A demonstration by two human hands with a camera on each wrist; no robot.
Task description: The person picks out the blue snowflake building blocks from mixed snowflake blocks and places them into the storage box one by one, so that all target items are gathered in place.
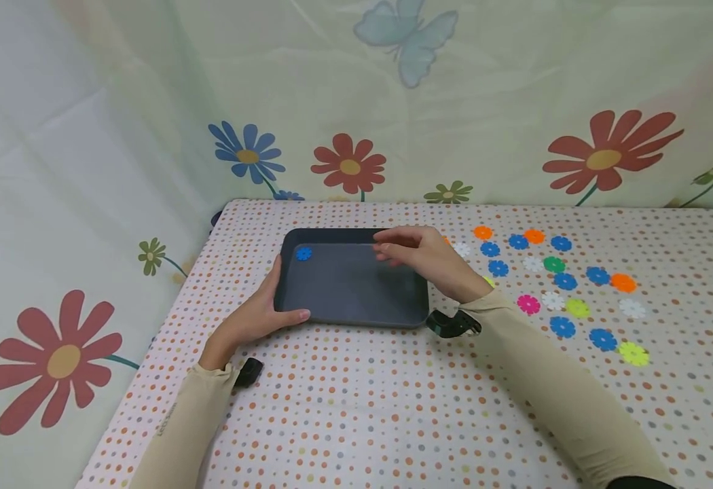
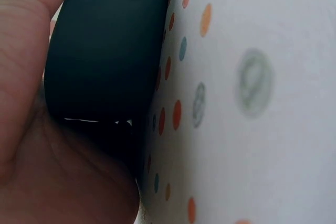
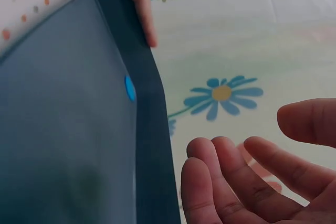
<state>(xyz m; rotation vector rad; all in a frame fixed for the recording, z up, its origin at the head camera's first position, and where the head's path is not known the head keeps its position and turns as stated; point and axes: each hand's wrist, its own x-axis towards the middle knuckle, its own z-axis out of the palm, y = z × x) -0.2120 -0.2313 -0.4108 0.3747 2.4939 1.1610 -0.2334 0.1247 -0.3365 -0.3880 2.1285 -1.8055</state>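
Sleeves point(image 1: 552, 387) reach across a dotted table point(image 1: 356, 407) to a tray point(image 1: 350, 292). At its near left corner the left hand point(image 1: 255, 316) touches, thumb and fingers spread; over its right side the right hand point(image 1: 436, 261) has loosely bent fingers, thumb apart. One blue disc point(image 1: 303, 253) lies inside, far left; more discs point(image 1: 603, 339) lie right of the tray.

The left forearm point(image 1: 182, 424) slants forward and inward behind the left hand point(image 1: 255, 316). That hand is spread: its straight fingers point(image 1: 273, 275) point forward, while its thumb point(image 1: 289, 318) stretches inward, well apart from them.

The right forearm point(image 1: 561, 380) slants forward and inward too, more steeply sideways, into the right hand point(image 1: 432, 261). This hand lies farther forward than the left, its fingers point(image 3: 252, 184) loosely bent and pointing toward the left hand's side. Its thumb point(image 3: 310, 121) stands clear of them; it holds nothing.
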